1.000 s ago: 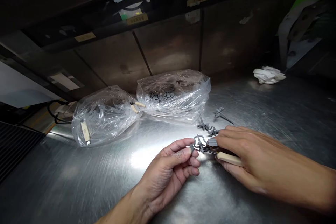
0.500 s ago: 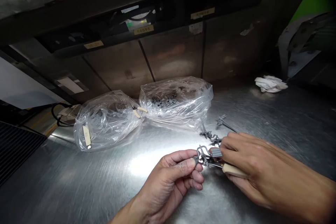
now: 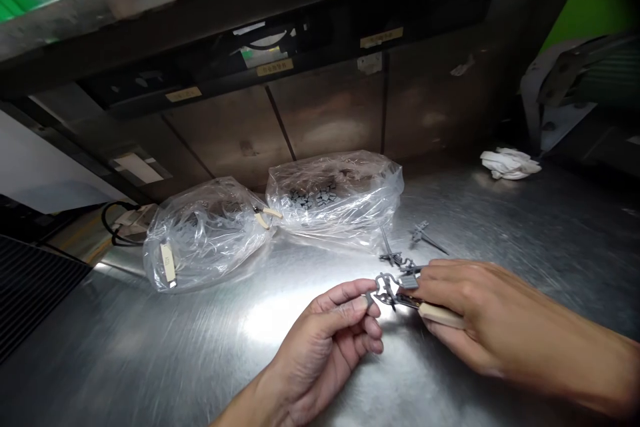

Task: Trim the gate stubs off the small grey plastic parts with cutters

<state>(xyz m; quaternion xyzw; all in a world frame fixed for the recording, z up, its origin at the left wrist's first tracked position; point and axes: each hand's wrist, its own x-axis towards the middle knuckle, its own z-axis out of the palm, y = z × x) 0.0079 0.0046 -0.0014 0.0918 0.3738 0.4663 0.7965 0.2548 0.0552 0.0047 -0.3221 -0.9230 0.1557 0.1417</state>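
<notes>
My left hand [image 3: 323, 340] pinches the end of a small grey plastic sprue [image 3: 384, 285] between thumb and forefinger. My right hand [image 3: 480, 313] is closed around a pair of nippers with cream handles [image 3: 443, 315]. The nippers' metal jaws reach in at the grey sprue, close to my left fingertips; whether they bite on it I cannot tell. A flat ribbed grey piece of the sprue lies against my right forefinger. Just beyond, more grey sprues [image 3: 393, 257] rest on the metal table, and another with a long stem [image 3: 425, 236] lies farther right.
A clear plastic bag [image 3: 345, 220] with small grey parts stands at the back. Left of it is a second clear bag [image 3: 200, 240], with other cream-handled nippers [image 3: 267, 215] and a cream-coloured tool [image 3: 168, 263] on it. A crumpled white cloth [image 3: 510, 164] lies back right on the steel table [image 3: 200, 340].
The view has shifted slightly. The sprue has turned a little between my hands, and the nippers and right hand have moved slightly left. A gap now shows beside the piece in my left fingertips.
</notes>
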